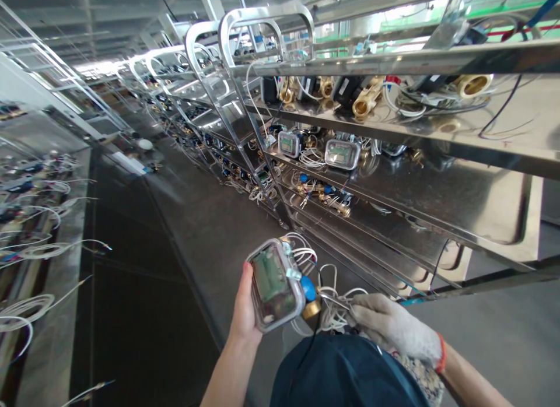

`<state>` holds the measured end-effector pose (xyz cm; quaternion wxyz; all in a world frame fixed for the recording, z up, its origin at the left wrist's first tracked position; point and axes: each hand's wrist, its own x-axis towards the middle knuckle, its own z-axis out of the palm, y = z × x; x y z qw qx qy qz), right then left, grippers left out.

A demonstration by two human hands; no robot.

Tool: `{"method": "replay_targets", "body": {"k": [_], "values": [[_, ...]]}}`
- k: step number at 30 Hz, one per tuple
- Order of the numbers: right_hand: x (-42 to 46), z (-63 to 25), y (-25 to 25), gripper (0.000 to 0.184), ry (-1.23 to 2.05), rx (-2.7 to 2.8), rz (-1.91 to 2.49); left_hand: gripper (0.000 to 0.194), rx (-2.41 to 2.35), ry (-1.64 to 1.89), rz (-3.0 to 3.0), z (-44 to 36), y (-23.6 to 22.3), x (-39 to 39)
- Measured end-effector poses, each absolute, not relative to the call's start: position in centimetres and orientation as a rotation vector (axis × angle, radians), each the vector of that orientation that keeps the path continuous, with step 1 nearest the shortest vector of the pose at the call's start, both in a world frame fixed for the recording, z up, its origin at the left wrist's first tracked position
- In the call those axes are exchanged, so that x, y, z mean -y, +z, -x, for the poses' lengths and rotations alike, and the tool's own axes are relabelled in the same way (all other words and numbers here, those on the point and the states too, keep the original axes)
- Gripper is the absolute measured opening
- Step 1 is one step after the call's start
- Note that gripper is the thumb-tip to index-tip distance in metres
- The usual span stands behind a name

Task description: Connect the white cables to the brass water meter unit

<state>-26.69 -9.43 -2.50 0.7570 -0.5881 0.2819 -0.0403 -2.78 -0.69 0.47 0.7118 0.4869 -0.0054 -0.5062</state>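
In the aisle beside the steel rack (437,179), the bare left hand (243,313) grips a meter (275,284) by its edge while the gloved right hand (391,328) pinches its white wires (335,311). Keeping the meter level and the wires slack would likely avoid snagging.

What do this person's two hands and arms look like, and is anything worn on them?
The left hand is bare, with a bare forearm and no sleeve in view. The right hand wears a light grey knitted work glove with an orange-red cuff edge at the wrist. Behind it the forearm is bare. No watch, rings or markings are visible on either.
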Motion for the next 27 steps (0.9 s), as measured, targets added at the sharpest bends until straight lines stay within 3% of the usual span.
{"method": "replay_targets", "body": {"k": [4, 7, 16, 27], "values": [[5.3, 23.2, -1.5, 0.037, -0.208, -0.760, 0.781, 0.052, 0.273, -0.710, -1.436, 4.6, -2.1, 0.3], [4.2, 22.3, -0.9, 0.032, -0.227, -0.693, 0.619, 0.056, 0.329, -0.622, -1.523, 4.6, -2.8, 0.2], [8.8, 27.4, -2.4, 0.050, -0.149, -0.699, 1.582, 0.035, -0.066, -0.992, -1.038, 0.8, 2.1, 0.2], [10.9, 25.8, 1.1, 0.044, -0.069, -0.430, 1.855, 0.029, -0.094, -1.371, -0.920, 0.9, 1.3, -1.0]]}}
